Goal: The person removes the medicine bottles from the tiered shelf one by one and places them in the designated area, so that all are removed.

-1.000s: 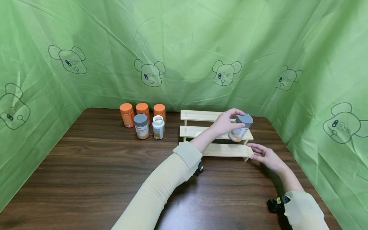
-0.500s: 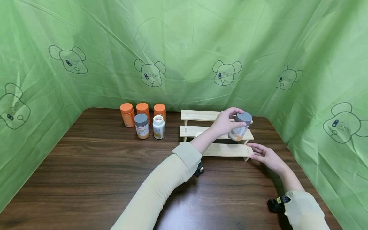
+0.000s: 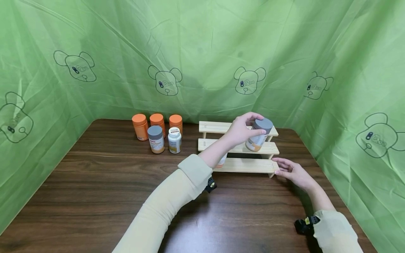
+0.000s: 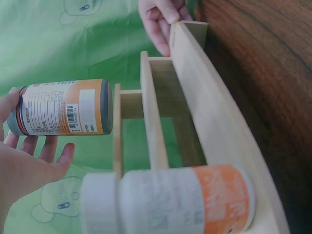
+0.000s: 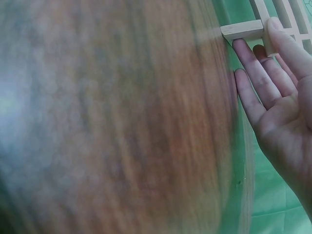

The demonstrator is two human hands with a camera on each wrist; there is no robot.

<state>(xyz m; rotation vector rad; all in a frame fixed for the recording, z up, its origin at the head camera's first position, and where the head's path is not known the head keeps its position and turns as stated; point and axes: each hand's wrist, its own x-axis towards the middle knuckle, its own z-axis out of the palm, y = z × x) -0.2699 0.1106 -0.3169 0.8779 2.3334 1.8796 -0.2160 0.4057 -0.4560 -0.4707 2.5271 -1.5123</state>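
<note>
My left hand (image 3: 242, 131) holds a pill bottle (image 3: 258, 135) with a grey lid and a white-and-orange label, thumb and fingers around its upper part. It is slightly tilted, over the right half of a three-tier wooden shelf rack (image 3: 240, 165). In the left wrist view, its base is close to the top board, with a narrow gap. My right hand (image 3: 294, 173) grips the right end of the lowest board, thumb on one side and fingers on the other. A white-capped bottle (image 4: 165, 202) with an orange band stands on the lowest board, partly hidden by my left wrist in the head view.
Left of the rack stand several bottles on the dark wooden table (image 3: 95, 182): orange ones (image 3: 140, 127) behind, a grey-lidded one (image 3: 156, 139) and a white one (image 3: 174, 140) in front. Green cloth (image 3: 205, 52) hangs around the back and sides.
My left hand has moved left and a little up with the grey-lidded bottle, which is now more upright. More of the bottle on the lowest board shows. My right hand stays in place.
</note>
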